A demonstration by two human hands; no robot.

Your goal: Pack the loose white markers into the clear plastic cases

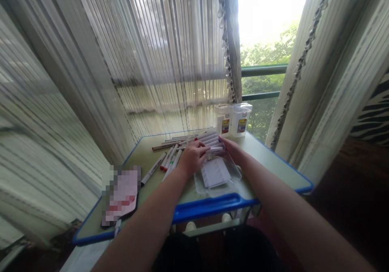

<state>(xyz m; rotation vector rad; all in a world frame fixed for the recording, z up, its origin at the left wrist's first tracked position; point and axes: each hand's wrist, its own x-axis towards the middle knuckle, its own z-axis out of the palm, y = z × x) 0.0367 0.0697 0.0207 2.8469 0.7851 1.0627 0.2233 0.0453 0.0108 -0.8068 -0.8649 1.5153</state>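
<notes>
Several white marker pens (209, 137) lie side by side in a row over the far part of an open clear plastic case (234, 171). My left hand (193, 156) is closed on the near left side of this row, its fingers bent over the pens. At the row's right end, my right hand (231, 148) is closed against the pens, its fingertips partly hidden. In the near part of the case shows a white slotted insert (215, 172). Loose markers (172, 158) with red, green and dark ends lie left of my left hand.
Two clear plastic boxes with labels (241, 120) stand at the table's back edge. A phone-like device (123, 195) lies on the left with a white cable. The small table (276, 171) has a blue rim, and curtains (170, 61) hang behind it.
</notes>
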